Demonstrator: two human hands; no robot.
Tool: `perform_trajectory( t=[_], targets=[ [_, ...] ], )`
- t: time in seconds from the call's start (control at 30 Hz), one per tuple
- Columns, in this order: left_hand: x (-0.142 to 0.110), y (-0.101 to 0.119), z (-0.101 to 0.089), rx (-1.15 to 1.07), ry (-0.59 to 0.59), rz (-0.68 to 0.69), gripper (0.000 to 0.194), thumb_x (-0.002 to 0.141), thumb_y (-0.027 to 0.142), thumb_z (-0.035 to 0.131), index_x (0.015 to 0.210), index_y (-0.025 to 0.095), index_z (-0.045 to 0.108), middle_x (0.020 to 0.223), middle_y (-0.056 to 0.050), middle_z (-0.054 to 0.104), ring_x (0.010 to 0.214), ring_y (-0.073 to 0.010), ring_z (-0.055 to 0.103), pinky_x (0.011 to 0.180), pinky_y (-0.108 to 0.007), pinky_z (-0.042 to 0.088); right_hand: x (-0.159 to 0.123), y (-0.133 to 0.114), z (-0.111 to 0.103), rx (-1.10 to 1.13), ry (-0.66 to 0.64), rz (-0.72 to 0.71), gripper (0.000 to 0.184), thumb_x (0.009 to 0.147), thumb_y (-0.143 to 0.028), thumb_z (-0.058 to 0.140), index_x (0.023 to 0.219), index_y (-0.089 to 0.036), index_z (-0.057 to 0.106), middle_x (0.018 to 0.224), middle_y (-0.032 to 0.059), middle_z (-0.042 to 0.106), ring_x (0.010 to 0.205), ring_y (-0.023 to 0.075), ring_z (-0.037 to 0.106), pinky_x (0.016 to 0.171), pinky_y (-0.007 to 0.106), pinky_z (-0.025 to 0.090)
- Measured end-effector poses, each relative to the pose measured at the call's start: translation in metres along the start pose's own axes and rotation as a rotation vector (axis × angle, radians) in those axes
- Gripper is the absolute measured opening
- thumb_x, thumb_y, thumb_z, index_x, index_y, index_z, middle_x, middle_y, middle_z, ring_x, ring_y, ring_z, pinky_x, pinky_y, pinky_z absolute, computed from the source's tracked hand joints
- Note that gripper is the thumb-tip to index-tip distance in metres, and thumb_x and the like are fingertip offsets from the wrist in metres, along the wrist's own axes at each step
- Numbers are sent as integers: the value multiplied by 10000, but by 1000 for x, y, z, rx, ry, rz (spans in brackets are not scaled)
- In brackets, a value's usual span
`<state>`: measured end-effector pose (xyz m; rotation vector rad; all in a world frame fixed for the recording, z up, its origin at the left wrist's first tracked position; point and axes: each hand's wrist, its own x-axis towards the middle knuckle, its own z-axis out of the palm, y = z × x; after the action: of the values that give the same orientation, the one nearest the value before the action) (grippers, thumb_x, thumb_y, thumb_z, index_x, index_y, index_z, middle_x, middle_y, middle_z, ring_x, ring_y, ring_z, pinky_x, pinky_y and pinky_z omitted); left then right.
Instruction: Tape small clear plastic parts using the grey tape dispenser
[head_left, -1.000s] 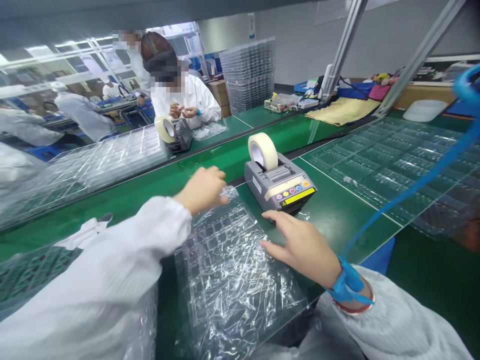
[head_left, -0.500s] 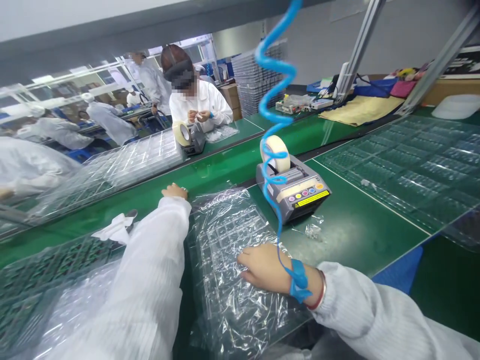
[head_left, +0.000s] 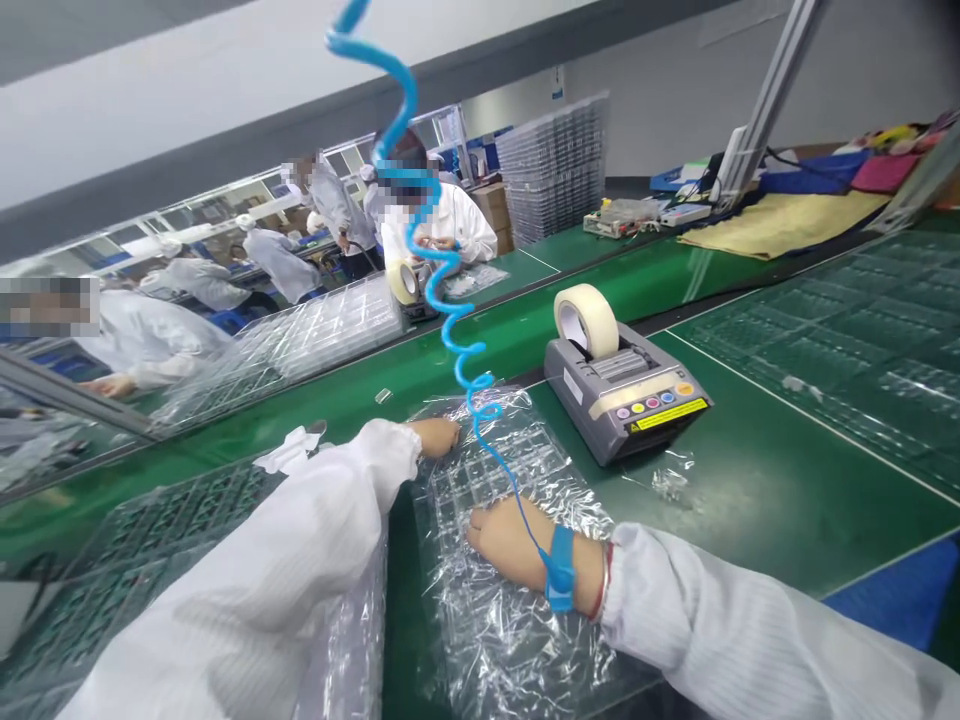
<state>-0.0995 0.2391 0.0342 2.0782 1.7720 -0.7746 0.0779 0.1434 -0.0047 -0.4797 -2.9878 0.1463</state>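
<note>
Right hand now flat on the film-wrapped blister tray

The right hand has moved further onto the crinkled film and lies open, palm down, fingers together. A blue wrist strap circles that wrist. The left hand has come to the film's upper edge with its fingers curled. Whether it pinches the film or only touches it, I cannot tell.

The tray lies on the green bench, between the arms and just left of a grey tape dispenser, which neither hand touches. A roll of cream masking tape sits upright in the dispenser, and a small scrap of clear film lies just in front of it. The strap's coiled blue cord now hangs through the middle of the view and crosses the tray, partly blocking it. The left sleeve covers the tray's lower left side.

Beyond that sleeve lie more wrapped trays and a white wipe. Unwrapped clear trays fill the bench at right. Farther off, at upper centre, a co-worker works with both hands behind a second tape dispenser, near a tall stack of trays.
</note>
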Motion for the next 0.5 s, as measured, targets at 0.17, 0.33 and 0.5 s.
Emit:
perform_trajectory(
  t=[0.17, 0.33, 0.5],
  targets=[
    [2, -11, 13, -12, 38, 53, 253, 876, 300, 513, 1057, 128, 553, 1037, -67, 585, 893, -174, 585, 770, -368, 503, -6, -11, -6, -45, 26, -52, 201, 790, 12, 418, 806, -126, 564, 734, 68, 623, 597, 187, 596, 435, 264, 391],
    [-11, -7, 12, -17, 167, 104, 232, 875, 299, 516, 1015, 121, 566, 978, -53, 599, 844, -163, 595, 739, -348, 508, -23, -19, -10, 108, 159, 7, 209, 779, -13, 414, 764, -152, 570, 723, 56, 627, 582, 173, 573, 472, 270, 402],
    [-57, 24, -16, -10, 429, 283, 234, 872, 270, 518, 1072, 159, 564, 1038, -58, 585, 976, -177, 559, 873, -353, 456, -60, -2, -39, 770, 547, 405, 201, 855, -229, 464, 751, -219, 636, 676, 9, 621, 629, 147, 560, 601, 253, 437]
  ],
)
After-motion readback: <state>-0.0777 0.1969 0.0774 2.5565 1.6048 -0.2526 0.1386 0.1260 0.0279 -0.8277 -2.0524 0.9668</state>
